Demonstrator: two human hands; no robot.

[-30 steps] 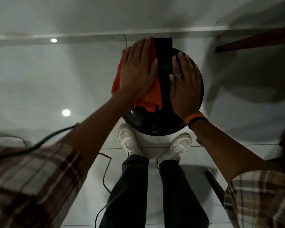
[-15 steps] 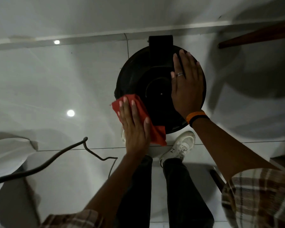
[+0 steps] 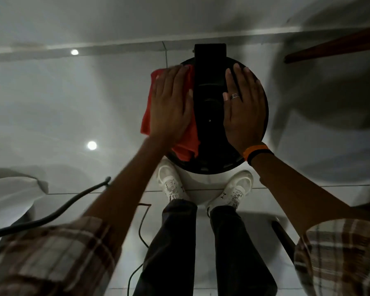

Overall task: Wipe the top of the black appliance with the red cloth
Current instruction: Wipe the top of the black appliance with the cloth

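A round black appliance (image 3: 209, 116) stands on the pale tiled floor in front of my feet, with a rectangular black handle part at its far edge. My left hand (image 3: 171, 103) lies flat on the red cloth (image 3: 188, 144), pressing it onto the left half of the appliance's top. The cloth hangs a little past the left rim. My right hand (image 3: 242, 107) rests flat with fingers spread on the right half of the top, holding nothing.
A black cable (image 3: 51, 216) runs across the floor at the left, and a thinner cord (image 3: 141, 227) loops near my legs. A white cushion-like object (image 3: 9, 197) lies at the far left. A dark wooden edge (image 3: 333, 48) crosses the upper right.
My left hand has swept the red cloth from the near left rim up to the far left part of the top. The right hand has stayed in place.
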